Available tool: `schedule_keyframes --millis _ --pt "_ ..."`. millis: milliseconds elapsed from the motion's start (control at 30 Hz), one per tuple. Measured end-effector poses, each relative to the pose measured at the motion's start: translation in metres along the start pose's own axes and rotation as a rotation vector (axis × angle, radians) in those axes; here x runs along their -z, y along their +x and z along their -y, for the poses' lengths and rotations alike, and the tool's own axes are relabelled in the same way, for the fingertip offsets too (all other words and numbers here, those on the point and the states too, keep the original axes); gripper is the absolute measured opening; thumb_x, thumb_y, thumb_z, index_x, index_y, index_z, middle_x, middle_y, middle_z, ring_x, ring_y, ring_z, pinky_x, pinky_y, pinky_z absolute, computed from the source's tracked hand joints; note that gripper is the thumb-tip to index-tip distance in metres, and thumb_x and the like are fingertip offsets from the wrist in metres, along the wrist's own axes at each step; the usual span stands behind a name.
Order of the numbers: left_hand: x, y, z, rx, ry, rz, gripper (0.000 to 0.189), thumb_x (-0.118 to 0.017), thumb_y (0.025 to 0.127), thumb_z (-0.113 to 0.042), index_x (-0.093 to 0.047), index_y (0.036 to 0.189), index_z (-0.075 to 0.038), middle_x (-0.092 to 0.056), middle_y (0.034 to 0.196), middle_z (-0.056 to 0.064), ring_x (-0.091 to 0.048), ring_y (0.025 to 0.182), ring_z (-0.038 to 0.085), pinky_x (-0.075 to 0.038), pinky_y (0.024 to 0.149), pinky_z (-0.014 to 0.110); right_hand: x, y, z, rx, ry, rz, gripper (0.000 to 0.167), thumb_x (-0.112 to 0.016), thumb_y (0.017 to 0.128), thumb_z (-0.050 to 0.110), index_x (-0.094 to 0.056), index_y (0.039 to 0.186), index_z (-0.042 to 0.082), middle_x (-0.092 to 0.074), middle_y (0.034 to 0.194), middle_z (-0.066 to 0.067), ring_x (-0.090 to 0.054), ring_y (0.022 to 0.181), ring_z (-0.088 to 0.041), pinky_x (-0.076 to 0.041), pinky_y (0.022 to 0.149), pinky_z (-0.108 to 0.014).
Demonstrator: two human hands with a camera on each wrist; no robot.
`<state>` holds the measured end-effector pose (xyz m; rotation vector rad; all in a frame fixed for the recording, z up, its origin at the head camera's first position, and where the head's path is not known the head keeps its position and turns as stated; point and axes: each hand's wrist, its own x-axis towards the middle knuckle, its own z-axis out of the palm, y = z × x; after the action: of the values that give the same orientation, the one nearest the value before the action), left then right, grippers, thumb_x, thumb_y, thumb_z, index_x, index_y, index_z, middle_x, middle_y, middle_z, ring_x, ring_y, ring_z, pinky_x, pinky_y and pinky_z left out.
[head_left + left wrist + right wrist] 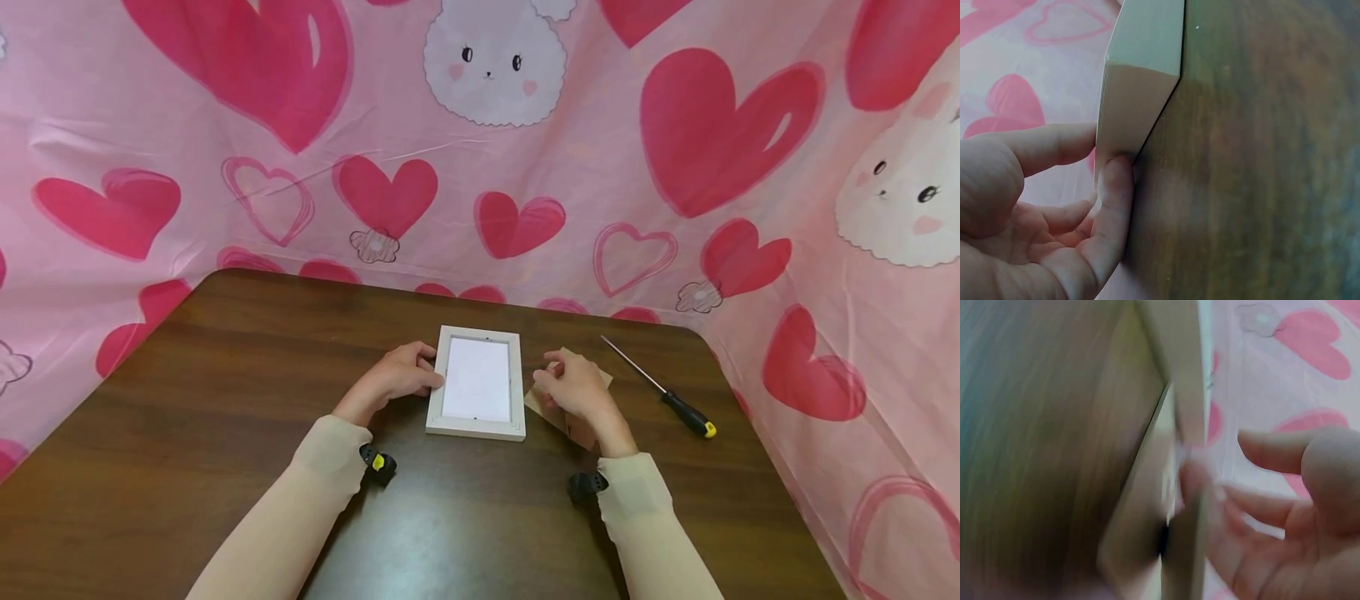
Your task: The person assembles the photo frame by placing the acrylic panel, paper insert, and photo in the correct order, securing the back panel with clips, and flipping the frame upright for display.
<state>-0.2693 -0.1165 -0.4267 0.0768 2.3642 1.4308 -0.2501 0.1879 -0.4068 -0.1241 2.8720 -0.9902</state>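
Note:
A white picture frame [476, 428] lies on the table with a plain white sheet [477, 379] inside it. My left hand [401, 372] holds its left side, thumb over the face; the left wrist view shows a finger against the frame's side [1141, 94]. To the right of the frame is a brown backing board [602, 380] with a raised flap, partly hidden under my right hand [577, 385]. That hand hovers over the board with thumb and fingers apart. Blur softens the board [1138, 519] in the right wrist view, where the fingertips are close beside it.
A screwdriver [681, 410] with a black and yellow handle lies at the right, its shaft pointing away to the upper left. Behind the dark wooden table [225, 375] hangs a pink curtain [442, 192] with hearts and white animal faces.

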Motion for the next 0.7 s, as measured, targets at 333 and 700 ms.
schedule_keyframes --millis 333,700 --pt "0.001 0.001 0.001 0.006 0.003 0.005 0.060 -0.077 0.096 -0.015 -0.050 0.146 0.003 -0.068 0.116 0.018 -0.073 0.096 0.026 -0.060 0.096 0.043 0.028 -0.008 -0.029 -0.072 -0.281 -0.093 0.057 -0.063 0.104 0.039 -0.067 0.132 -0.011 -0.053 0.143 -0.031 -0.041 0.134 -0.053 -0.036 0.113 -0.065" --pt "0.001 0.002 0.004 0.016 -0.004 0.009 0.061 -0.078 0.095 -0.016 -0.051 0.146 0.002 -0.067 0.116 0.018 -0.073 0.097 0.026 -0.059 0.098 0.044 0.041 -0.009 -0.052 -0.268 -0.330 0.022 0.109 -0.057 0.098 0.066 -0.031 0.143 -0.030 -0.031 0.139 -0.050 -0.035 0.130 -0.069 -0.039 0.107 -0.074"
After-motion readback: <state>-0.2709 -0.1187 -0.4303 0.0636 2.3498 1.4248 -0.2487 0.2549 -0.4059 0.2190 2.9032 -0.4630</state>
